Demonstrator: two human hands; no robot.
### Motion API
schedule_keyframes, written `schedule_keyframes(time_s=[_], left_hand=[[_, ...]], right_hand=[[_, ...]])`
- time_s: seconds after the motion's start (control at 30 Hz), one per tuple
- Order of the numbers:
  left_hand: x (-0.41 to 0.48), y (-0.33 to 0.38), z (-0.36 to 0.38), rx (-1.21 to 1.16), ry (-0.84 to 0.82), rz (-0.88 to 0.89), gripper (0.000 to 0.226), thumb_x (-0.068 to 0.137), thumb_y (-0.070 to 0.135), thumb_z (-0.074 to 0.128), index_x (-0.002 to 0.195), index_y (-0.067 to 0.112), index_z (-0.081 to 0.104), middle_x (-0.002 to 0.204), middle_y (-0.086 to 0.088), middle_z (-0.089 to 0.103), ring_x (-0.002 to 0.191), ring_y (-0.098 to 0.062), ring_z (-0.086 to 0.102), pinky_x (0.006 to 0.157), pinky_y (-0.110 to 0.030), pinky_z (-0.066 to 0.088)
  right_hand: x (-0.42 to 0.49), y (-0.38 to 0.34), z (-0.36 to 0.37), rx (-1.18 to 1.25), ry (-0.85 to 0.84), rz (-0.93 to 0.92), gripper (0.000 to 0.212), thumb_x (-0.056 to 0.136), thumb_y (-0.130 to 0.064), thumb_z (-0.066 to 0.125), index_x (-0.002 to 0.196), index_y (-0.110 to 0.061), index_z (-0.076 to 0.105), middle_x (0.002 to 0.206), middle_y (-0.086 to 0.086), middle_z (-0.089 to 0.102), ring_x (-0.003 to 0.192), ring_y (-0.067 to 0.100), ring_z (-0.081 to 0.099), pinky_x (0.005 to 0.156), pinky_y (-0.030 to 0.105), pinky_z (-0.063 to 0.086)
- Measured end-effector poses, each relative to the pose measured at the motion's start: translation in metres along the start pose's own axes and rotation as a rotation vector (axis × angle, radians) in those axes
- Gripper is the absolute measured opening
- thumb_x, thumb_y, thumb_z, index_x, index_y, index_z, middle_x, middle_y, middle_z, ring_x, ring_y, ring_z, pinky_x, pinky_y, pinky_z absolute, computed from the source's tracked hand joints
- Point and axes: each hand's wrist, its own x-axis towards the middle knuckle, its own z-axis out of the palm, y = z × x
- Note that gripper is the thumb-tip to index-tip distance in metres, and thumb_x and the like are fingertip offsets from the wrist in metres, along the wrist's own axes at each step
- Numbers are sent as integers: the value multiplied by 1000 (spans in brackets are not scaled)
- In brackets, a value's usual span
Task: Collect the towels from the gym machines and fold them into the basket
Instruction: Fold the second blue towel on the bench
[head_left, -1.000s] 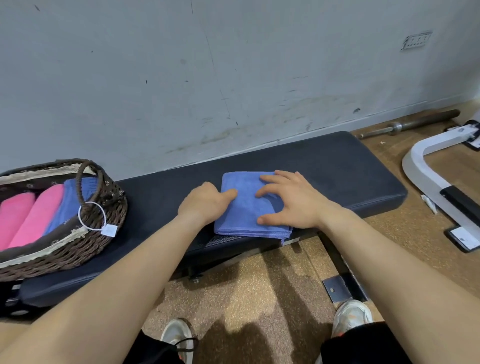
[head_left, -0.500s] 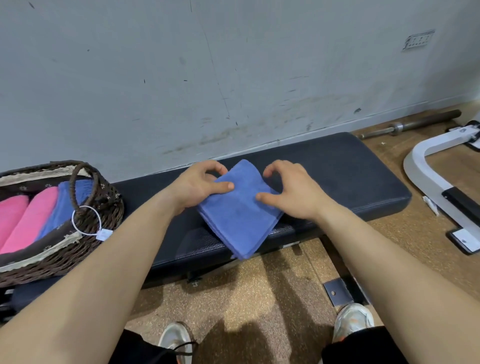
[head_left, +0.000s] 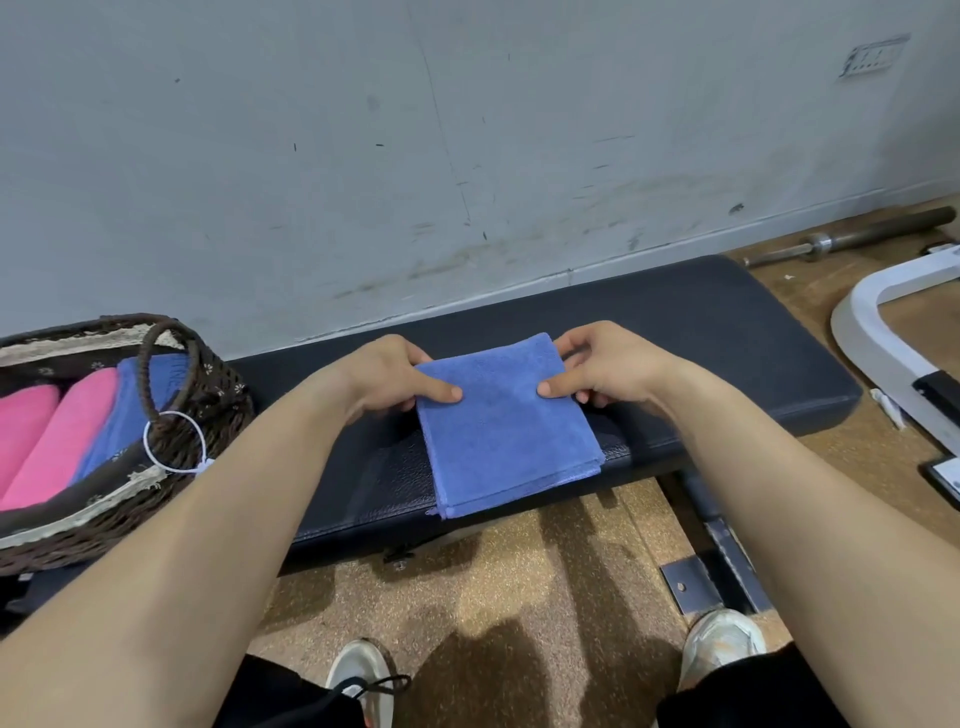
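Gripping a folded blue towel (head_left: 509, 431) by its two far corners, over the dark padded counter (head_left: 727, 332).

Pinched at the left edge by the left hand (head_left: 387, 382), thumb flat on top and the other fingers (head_left: 395, 348) curled down behind the cloth. Pinched likewise at the right edge by the right hand (head_left: 602, 371), thumb on top and fingers (head_left: 582, 343) tucked beneath. Spread square between the two sets of fingers, near edge reaching the counter's front lip. Cannot tell whether lifted clear of the padding or touching it. Well to the left of the left fingers, on the same counter: a wicker basket (head_left: 104, 530) holding two pink towels (head_left: 67, 431) and a second blue towel (head_left: 130, 410), packed side by side.
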Motion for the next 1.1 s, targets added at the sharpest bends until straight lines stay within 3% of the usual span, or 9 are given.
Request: schedule_keyframes(time_s=[0.1, 0.2, 0.3, 0.4, 0.53, 0.77, 0.87, 0.97, 1.1], left_hand=[[4, 1, 2, -163, 117, -13, 21, 79, 25, 81, 93, 14, 70, 54, 0, 52, 44, -12, 41, 40, -21, 24], [4, 5, 5, -273, 166, 13, 22, 83, 17, 78, 102, 15, 67, 66, -3, 60, 39, -7, 50, 38, -19, 24], [1, 7, 7, -382, 160, 27, 23, 86, 11, 75, 106, 16, 64, 92, -11, 71, 56, -16, 70, 37, -20, 37], [0, 6, 7, -436, 152, 45, 27, 85, 9, 76, 110, 13, 64, 98, -11, 74, 71, -26, 75, 52, -26, 58], [-6, 4, 5, -433, 146, 81, 25, 84, 10, 77, 106, 13, 64, 88, -3, 74, 69, -22, 72, 62, -29, 59], [-25, -7, 4, -331, 133, 189, 24, 83, 8, 77, 104, 11, 66, 98, -11, 73, 77, -19, 72, 60, -21, 56], [-33, -15, 8, -233, 150, 277, 18, 82, 8, 78, 94, 16, 67, 98, -5, 72, 81, -15, 68, 67, -25, 57], [-39, -21, 13, -54, 188, 354, 20, 77, 16, 79, 86, 29, 67, 98, 13, 71, 85, -16, 69, 82, -33, 56], [-46, -29, 25, -37, 169, 429, 30, 78, 9, 79, 81, 35, 64, 117, 14, 65, 78, -5, 69, 78, -23, 53]], right_hand=[[4, -2, 0, 134, 56, 21, 17, 82, -13, 78, 97, -10, 71, 59, -4, 62, 49, 8, 48, 45, 20, 36], [5, -5, 1, 184, 75, 17, 17, 84, -6, 75, 99, -9, 69, 67, 0, 69, 54, 7, 60, 46, 20, 39], [5, -5, 1, 195, 91, 11, 21, 83, -4, 75, 102, -10, 65, 76, 6, 75, 66, 11, 69, 51, 21, 41], [5, -4, 0, 211, 92, 7, 26, 84, -3, 75, 107, -9, 64, 89, 10, 77, 72, 14, 71, 56, 23, 49], [2, -1, -1, 200, 70, -23, 29, 85, -5, 75, 111, -7, 63, 89, 7, 76, 75, 15, 71, 62, 26, 54], [-15, 2, -1, 165, 61, -125, 27, 87, 1, 71, 112, -2, 61, 102, 16, 74, 83, 21, 72, 71, 30, 58], [-22, 7, 1, 173, 56, -170, 25, 87, 7, 68, 110, -1, 62, 108, 18, 72, 88, 22, 72, 78, 30, 61], [-29, 13, 2, 58, 86, -237, 23, 86, 2, 70, 106, -8, 65, 110, 5, 72, 101, 17, 70, 86, 30, 59], [-38, 23, 2, 27, 84, -272, 18, 87, 1, 71, 102, -8, 66, 120, -7, 67, 100, 14, 72, 89, 27, 55]])
